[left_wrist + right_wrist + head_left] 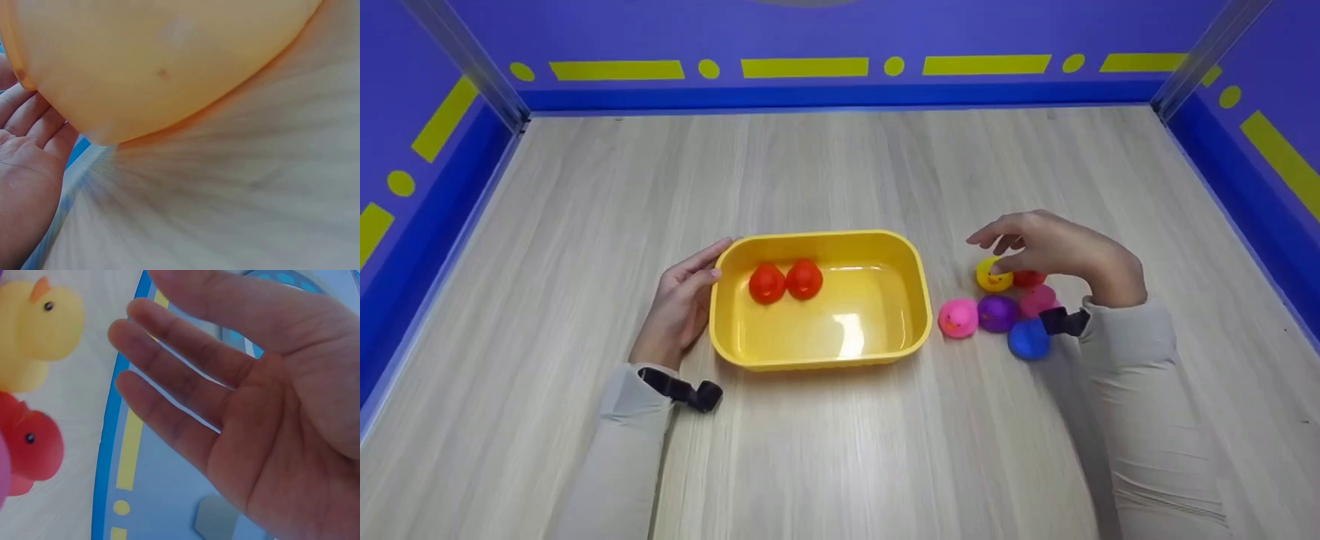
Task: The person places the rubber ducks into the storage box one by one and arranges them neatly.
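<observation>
A yellow plastic tub [817, 363] stands on the table with two red rubber ducks [767, 283] side by side in its left half. My left hand [679, 304] holds the tub's left wall, thumb at the rim and fingers along the outside. To the right of the tub, my right hand [1054, 244] hovers over a group of rubber ducks, fingers spread and holding nothing. Nearest to it are a yellow duck [56, 323] and a red duck [42, 444], the red one partly hidden by the hand in the head view.
By the tub's right side sit a pink duck [958, 319], a purple duck [998, 313], a blue duck [1029, 340] and a second pink duck [1039, 300]. Blue-purple panels [840, 37] with yellow marks wall the wood-grain table [840, 172] at the back and sides.
</observation>
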A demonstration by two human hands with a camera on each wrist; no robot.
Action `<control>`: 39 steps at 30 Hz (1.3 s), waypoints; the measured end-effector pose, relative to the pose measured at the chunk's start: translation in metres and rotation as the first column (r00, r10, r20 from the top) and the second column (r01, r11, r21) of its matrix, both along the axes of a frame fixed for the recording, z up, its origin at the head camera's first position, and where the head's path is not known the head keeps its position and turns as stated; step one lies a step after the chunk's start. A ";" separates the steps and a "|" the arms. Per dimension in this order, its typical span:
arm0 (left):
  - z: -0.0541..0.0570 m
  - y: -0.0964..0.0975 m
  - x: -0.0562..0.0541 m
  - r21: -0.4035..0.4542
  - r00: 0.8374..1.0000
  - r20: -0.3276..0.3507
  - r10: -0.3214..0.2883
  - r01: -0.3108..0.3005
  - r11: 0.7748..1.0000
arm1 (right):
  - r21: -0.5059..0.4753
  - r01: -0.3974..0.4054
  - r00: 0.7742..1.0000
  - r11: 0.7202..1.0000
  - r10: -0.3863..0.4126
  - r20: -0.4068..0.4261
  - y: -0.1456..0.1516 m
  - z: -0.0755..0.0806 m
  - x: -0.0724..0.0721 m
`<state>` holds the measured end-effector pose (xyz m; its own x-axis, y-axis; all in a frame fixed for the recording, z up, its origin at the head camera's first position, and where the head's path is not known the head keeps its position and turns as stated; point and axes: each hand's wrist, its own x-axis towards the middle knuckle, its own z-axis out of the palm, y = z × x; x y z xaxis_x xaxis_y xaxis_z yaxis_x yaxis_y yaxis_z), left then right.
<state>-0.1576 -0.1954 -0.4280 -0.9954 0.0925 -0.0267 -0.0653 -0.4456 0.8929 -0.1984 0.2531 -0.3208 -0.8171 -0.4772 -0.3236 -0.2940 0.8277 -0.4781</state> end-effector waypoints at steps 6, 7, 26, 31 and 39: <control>0.000 0.001 0.000 0.011 1.000 0.007 0.009 -0.009 1.000 | 0.014 0.043 0.998 0.999 -0.044 0.055 0.006 -0.006 0.001; 0.000 0.002 0.000 0.014 1.000 0.007 0.010 -0.010 1.000 | 0.016 0.049 0.997 0.999 -0.050 0.062 0.007 -0.007 0.001; 0.001 0.001 0.000 0.016 1.000 0.008 0.009 -0.009 1.000 | 0.051 0.035 0.997 0.998 -0.039 0.071 0.011 -0.015 -0.001; 0.001 0.001 0.000 0.022 1.000 0.009 0.017 -0.017 1.000 | 0.060 0.039 0.996 0.997 -0.043 0.075 0.009 -0.016 -0.002; 0.001 0.001 0.000 0.023 1.000 0.006 0.010 -0.011 1.000 | 0.079 0.030 0.997 0.996 -0.035 0.062 0.008 -0.016 -0.003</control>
